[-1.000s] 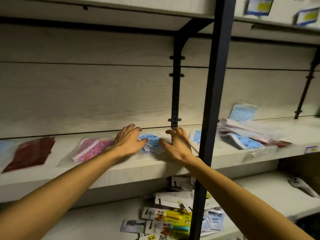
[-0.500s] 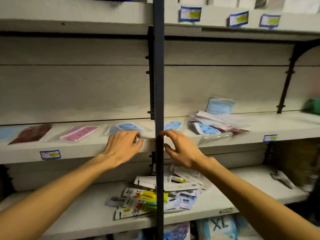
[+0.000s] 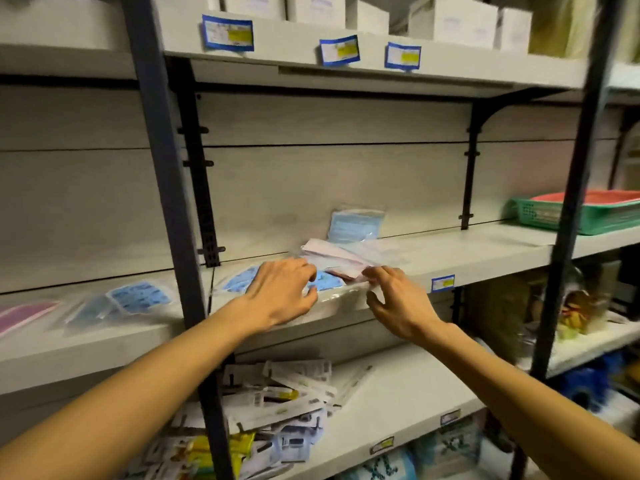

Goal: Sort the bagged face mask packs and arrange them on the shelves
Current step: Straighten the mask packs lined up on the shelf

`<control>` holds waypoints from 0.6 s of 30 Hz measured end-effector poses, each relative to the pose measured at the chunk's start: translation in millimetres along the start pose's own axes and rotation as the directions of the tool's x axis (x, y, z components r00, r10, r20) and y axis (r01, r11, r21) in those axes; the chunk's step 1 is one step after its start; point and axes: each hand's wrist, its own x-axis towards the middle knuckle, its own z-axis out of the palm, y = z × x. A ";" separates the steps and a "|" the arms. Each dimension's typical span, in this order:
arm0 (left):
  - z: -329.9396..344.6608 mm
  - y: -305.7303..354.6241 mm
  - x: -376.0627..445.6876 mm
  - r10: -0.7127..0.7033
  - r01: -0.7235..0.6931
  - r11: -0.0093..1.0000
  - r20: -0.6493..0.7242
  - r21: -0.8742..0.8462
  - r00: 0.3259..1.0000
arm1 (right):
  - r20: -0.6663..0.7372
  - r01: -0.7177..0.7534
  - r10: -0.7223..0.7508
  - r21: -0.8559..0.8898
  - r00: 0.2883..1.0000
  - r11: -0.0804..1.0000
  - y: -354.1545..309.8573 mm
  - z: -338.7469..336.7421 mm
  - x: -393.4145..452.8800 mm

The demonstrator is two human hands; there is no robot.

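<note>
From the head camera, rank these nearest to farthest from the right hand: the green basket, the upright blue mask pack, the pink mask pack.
From the right hand:
1. Upright blue mask pack, just behind, leaning on the back panel.
2. Green basket, far right.
3. Pink mask pack, far left.

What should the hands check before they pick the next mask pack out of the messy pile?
1. Left hand free to take a pack: ok, it lies flat on the blue patterned pack and holds nothing.
2. Right hand has a firm hold: cannot tell, its fingertips are at the front edge of the messy pile, blurred.
3. Pile safely on the middle shelf: not ok, a clear bag hangs over the front edge.
4. Room to lay packs out: ok, bare shelf shows right of the pile.
5. Sorted packs lie apart: ok, the blue pack on the left and pink pack lie separate.
</note>
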 end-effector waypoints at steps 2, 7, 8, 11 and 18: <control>13.5 -5.3 33.0 0.043 -0.044 0.999 0.011 0.015 0.999 | -0.003 -0.036 0.036 -0.021 0.999 0.999 21.4 -1.0 23.5; 46.1 -22.3 107.9 0.025 -0.032 0.998 0.145 0.048 0.989 | 0.167 -0.167 0.183 -0.105 0.969 0.980 64.5 8.9 99.5; 52.7 -25.7 118.9 0.014 -0.022 0.999 0.174 0.045 0.985 | 0.205 -0.173 0.197 -0.131 0.959 0.976 71.4 12.4 113.7; 72.7 -38.5 143.9 -0.004 -0.010 0.999 0.284 0.046 0.959 | 0.285 -0.207 0.246 -0.162 0.926 0.965 88.2 28.1 144.9; 98.2 -62.0 178.4 -0.003 0.024 0.999 0.516 -0.034 0.856 | 0.423 -0.189 0.246 -0.173 0.872 0.967 123.9 50.9 183.9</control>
